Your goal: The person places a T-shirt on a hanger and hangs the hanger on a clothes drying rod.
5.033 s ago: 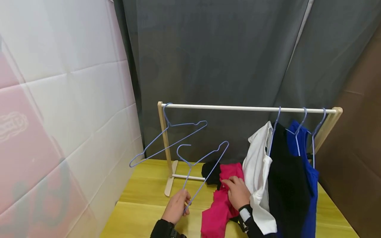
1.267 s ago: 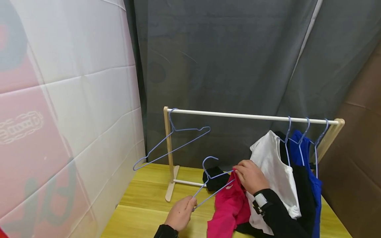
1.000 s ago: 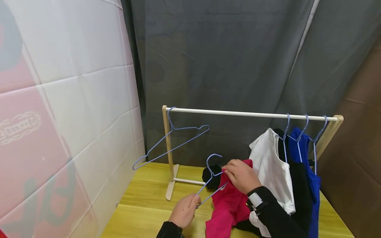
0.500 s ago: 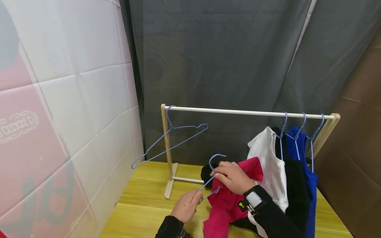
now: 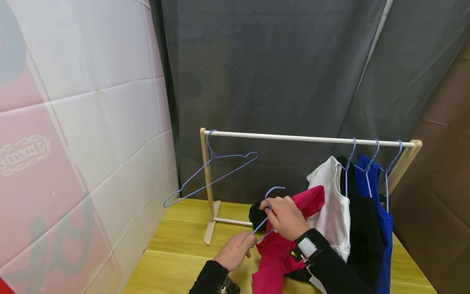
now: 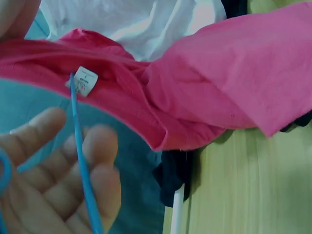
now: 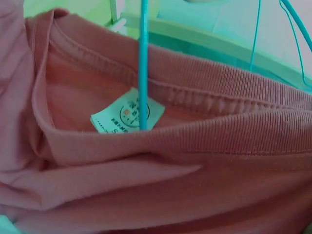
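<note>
A blue wire hanger [image 5: 275,188] is gripped near its left end by my left hand [image 5: 236,250]. My right hand [image 5: 288,218] pinches the neckline of a pink shirt [image 5: 273,265] just below the hanger's hook. The hanger's right end is hidden inside the shirt, whose lower part lies on the table. In the left wrist view the hanger wire [image 6: 82,156] crosses my curled fingers [image 6: 100,146] and runs into the collar beside a white label [image 6: 86,82]. The right wrist view shows the wire [image 7: 143,53] passing through the ribbed neck opening, across the label [image 7: 124,114].
A clothes rack with a white rail [image 5: 271,136] stands behind. A bare blue hanger [image 5: 229,155] hangs at its left. On the right hang a white top [image 5: 324,183], a black garment [image 5: 363,232] and a blue one [image 5: 385,249]. Black cloth [image 5: 256,216] lies behind the pink shirt.
My right hand has gone from the shirt on the table to the hanger's right end, then left along it toward the hook, drawing the neckline over. My left hand has shifted slightly right.
</note>
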`<state>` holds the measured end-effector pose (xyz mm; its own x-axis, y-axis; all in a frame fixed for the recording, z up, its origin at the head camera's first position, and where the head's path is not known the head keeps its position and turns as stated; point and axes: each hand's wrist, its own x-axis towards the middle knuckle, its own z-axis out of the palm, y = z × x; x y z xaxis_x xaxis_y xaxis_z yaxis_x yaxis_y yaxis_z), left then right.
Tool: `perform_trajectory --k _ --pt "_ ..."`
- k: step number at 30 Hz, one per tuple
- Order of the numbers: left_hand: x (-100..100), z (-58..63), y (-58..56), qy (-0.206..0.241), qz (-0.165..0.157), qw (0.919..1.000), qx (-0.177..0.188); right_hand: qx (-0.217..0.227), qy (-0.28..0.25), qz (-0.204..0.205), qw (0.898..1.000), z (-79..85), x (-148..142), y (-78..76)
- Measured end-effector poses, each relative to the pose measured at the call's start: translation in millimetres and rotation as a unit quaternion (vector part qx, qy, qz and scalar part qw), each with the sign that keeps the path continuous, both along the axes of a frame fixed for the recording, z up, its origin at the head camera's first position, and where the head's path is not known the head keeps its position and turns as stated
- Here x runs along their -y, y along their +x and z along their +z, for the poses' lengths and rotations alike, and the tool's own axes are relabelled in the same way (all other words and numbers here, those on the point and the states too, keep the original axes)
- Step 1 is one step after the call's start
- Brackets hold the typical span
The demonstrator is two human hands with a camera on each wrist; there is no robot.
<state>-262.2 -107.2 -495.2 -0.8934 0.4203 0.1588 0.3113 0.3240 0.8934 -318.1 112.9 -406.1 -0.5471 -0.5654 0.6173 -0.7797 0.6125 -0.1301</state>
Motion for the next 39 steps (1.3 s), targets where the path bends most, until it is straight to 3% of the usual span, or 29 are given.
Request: perform_trajectory --k 6,10,14,17,19,21,23,26,29,34,37,39 --pt "15 -10.7 -7.9 0.076 -0.035 0.9954 0.046 0.028 -0.042 -0.034 0.998 7.4 -18 -4.7" --pt "24 -22.2 -11.7 0.128 -0.052 0.9899 0.033 0.046 -0.093 -0.055 0.993 10.2 -28 -7.7" --pt "19 -33.1 -13.8 0.138 -0.025 0.9900 0.014 0.059 -0.142 -0.068 0.986 11.7 -32 -9.0" --pt "8 -39.3 -12.1 0.091 0.006 0.9956 -0.023 0.068 -0.161 -0.077 0.982 11.6 -33 -9.7" --pt "2 -41.6 -10.1 0.035 0.017 0.9975 -0.058 0.074 -0.168 -0.080 0.980 11.9 -33 -9.9" --pt "-4 -41.9 -7.8 -0.036 0.019 0.9939 -0.102 0.076 -0.172 -0.081 0.979 12.1 -33 -10.0" --pt "-10 -40.7 -6.8 -0.105 0.018 0.9837 -0.145 0.077 -0.174 -0.079 0.979 12.3 -32 -9.8" --pt "-18 -40.6 -8.9 -0.191 0.024 0.9601 -0.203 0.076 -0.176 -0.077 0.978 12.2 -30 -9.0" --pt "-23 -42.9 -12.4 -0.242 0.043 0.9436 -0.222 0.080 -0.177 -0.076 0.978 11.0 -29 -8.7" --pt "-21 -44.1 -12.8 -0.270 0.069 0.9368 -0.212 0.077 -0.162 -0.072 0.981 8.7 -27 -9.0" --pt "-15 -47.3 -14.1 -0.270 0.089 0.9252 -0.251 0.067 -0.156 -0.075 0.983 8.5 -27 -8.5" --pt "-9 -51.3 -16.0 -0.265 0.106 0.9126 -0.293 0.065 -0.151 -0.081 0.983 8.6 -28 -8.0"
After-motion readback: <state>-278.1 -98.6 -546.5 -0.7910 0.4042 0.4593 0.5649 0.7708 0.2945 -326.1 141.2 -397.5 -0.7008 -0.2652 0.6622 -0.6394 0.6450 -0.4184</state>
